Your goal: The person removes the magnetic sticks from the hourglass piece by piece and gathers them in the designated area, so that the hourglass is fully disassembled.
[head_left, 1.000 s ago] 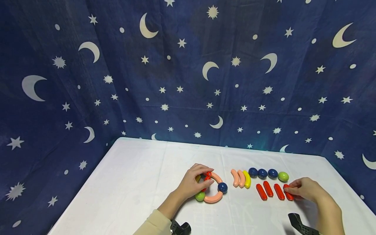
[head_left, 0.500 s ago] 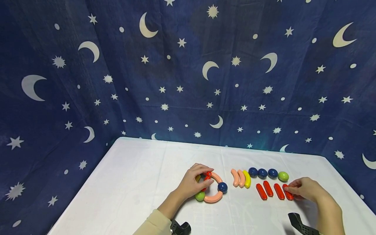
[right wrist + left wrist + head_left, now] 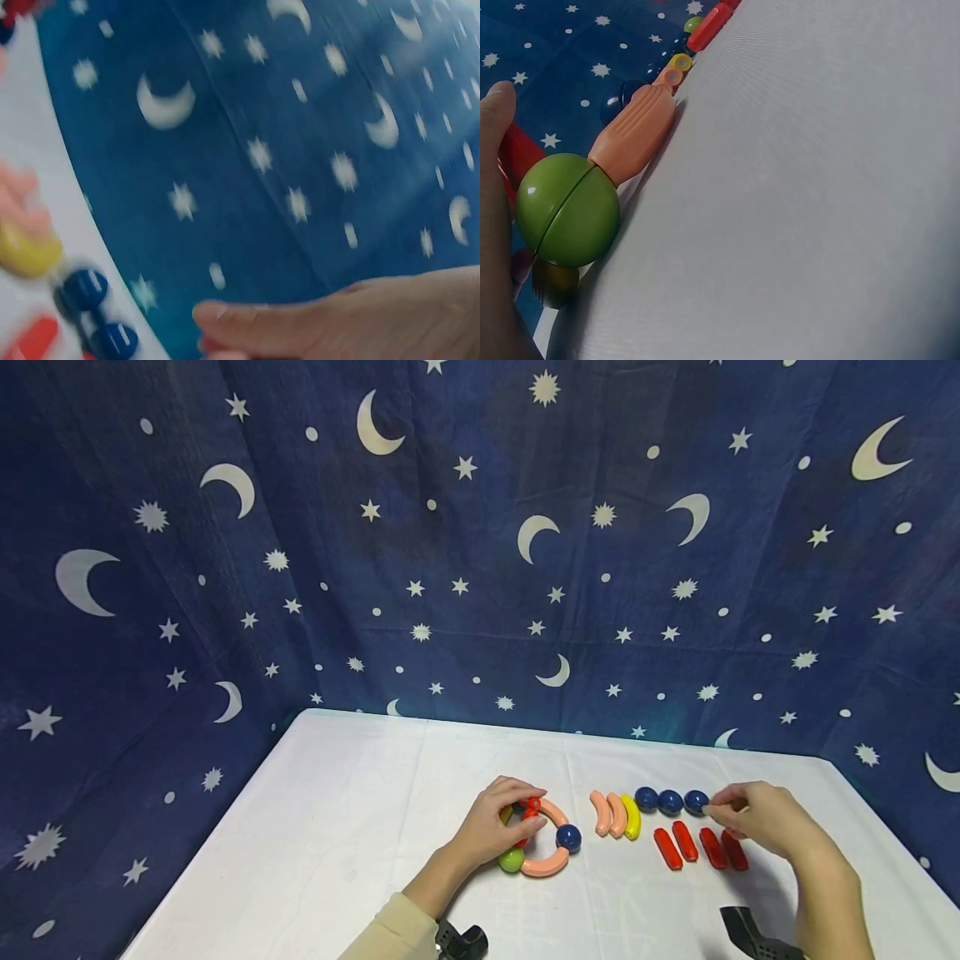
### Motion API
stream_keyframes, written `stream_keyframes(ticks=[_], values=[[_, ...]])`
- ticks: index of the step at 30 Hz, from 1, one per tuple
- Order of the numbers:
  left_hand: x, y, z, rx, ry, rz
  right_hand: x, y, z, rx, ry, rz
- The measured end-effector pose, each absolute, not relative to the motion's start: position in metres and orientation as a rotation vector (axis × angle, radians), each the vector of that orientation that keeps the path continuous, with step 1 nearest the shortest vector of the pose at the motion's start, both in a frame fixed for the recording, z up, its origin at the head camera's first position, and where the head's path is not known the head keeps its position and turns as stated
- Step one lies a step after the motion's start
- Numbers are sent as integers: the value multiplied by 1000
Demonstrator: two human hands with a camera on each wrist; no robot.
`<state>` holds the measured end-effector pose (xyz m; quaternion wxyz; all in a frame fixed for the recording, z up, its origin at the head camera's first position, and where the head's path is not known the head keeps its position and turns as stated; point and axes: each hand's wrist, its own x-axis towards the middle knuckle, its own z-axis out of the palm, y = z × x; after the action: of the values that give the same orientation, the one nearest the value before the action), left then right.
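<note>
In the head view my left hand (image 3: 498,822) holds red rods (image 3: 530,815) at the left side of a ring of toy magnetic pieces. The ring has curved orange rods (image 3: 546,864), a dark blue ball (image 3: 568,838) and a green ball (image 3: 512,860); that ball looms large in the left wrist view. A dark yellow piece (image 3: 506,815) is half hidden by my fingers. My right hand (image 3: 765,818) hovers beside a row of blue balls (image 3: 671,802), over the far ends of two short red rods (image 3: 735,852). Nothing shows between its fingertips in the right wrist view.
Two loose curved orange rods (image 3: 617,816) and a yellow one (image 3: 631,818) lie right of the ring. Two more red rods (image 3: 667,849) lie in front of the blue balls. In the left wrist view another green ball (image 3: 694,25) shows behind a red rod. A star-patterned curtain (image 3: 480,568) backs the white table (image 3: 360,827).
My right hand has let go of the rightmost red rod and moved up and left, covering the loose green ball in the head view. My left hand and the ring have stayed put.
</note>
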<state>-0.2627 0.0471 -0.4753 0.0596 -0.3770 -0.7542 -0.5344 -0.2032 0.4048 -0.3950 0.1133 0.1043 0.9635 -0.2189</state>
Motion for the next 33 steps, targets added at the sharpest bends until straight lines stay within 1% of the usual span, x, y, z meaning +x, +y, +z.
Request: stream_keyframes(ticks=[4, 8, 11, 14, 17, 22, 26, 33], values=[[-271, 49, -489, -1146, -2287, -1616, -211, 343, -391, 85, 2951, -589], [-283, 52, -508, -1165, -2278, -1584, -217, 285, -401, -172, 2988, -659], [-284, 51, -508, -1193, -2250, -1559, -219, 254, -413, -301, 2958, -740], [-284, 50, -506, -1211, -2219, -1566, -219, 235, -425, -401, 2939, -791], [-286, 47, -506, -1218, -2193, -1623, -219, 223, -436, -439, 2932, -866], [-291, 41, -505, -1143, -2250, -1670, -218, 210, -447, -370, 2940, -987], [-295, 36, -505, -1062, -2416, -1569, -217, 203, -454, -300, 2970, -1043], [-300, 36, -506, -1051, -2580, -1412, -217, 197, -461, -238, 3009, -1105]])
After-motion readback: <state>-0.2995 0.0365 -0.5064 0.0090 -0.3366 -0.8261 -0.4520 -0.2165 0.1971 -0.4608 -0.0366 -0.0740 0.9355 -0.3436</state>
